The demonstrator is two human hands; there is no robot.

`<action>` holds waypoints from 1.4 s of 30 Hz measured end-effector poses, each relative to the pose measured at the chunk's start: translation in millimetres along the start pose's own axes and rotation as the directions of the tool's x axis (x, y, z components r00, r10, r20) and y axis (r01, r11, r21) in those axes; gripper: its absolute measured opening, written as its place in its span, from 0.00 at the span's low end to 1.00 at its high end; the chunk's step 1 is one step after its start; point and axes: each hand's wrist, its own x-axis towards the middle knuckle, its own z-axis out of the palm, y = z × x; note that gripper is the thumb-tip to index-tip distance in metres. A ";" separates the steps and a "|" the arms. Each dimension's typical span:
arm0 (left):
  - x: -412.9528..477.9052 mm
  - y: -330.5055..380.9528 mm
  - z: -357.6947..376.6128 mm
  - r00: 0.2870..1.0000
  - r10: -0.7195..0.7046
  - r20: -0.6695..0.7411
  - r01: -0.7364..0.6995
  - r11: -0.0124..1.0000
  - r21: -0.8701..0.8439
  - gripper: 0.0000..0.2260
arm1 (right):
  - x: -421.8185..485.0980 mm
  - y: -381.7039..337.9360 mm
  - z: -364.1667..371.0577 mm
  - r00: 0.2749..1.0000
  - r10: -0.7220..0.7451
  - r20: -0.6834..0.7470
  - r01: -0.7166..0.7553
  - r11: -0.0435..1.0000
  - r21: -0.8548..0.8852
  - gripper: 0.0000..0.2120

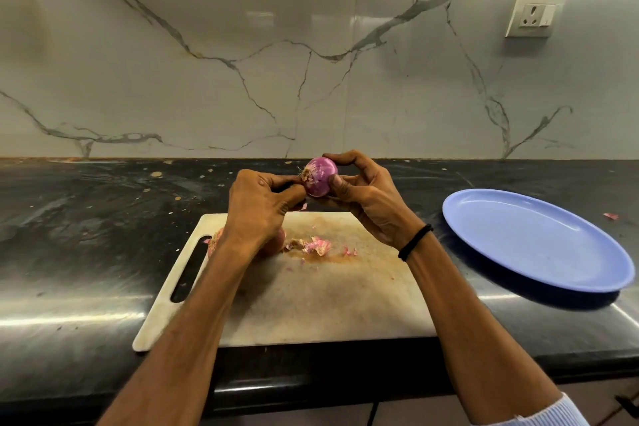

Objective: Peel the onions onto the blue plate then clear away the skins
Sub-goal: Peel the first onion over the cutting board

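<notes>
both hands (262,207) (366,197) grip a purple onion (320,176) above the cutting board (311,294)

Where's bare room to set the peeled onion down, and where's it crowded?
Free: the whole blue plate, right of the cutting board; the board's near half, below the skin scraps; the counter left of the board. Crowded: the board's far left, where a second onion lies beside the scraps under the left hand.

We see a black counter (86,218) carrying a white cutting board (328,304) at its front edge, a blue plate (518,235) toward its right end.
</notes>
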 end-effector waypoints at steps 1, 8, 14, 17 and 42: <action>0.8 -0.3 -1.6 1.000 0.001 -0.013 -0.001 1.000 -0.020 0.11 | -0.1 -0.2 0.4 1.000 -0.003 0.008 0.003 1.000 0.007 0.21; 1.7 0.3 0.0 1.000 0.016 -0.011 -0.017 0.997 -0.076 0.13 | 1.4 -0.5 2.3 1.000 -0.004 -0.019 0.005 0.998 0.061 0.20; 2.6 0.7 -0.8 0.991 0.115 -0.068 -0.124 0.981 -0.147 0.16 | 2.4 0.4 0.7 0.998 0.022 -0.062 -0.018 0.998 0.068 0.21; 1.6 4.2 0.1 0.982 0.178 -0.059 -0.185 0.972 -0.146 0.16 | 2.4 1.1 -0.3 0.997 0.034 -0.067 -0.031 0.998 0.055 0.20; 5.0 -7.3 4.5 0.931 0.332 -0.149 -0.279 0.914 0.296 0.13 | 0.9 0.1 5.6 0.994 0.100 -0.046 -0.096 0.993 0.066 0.17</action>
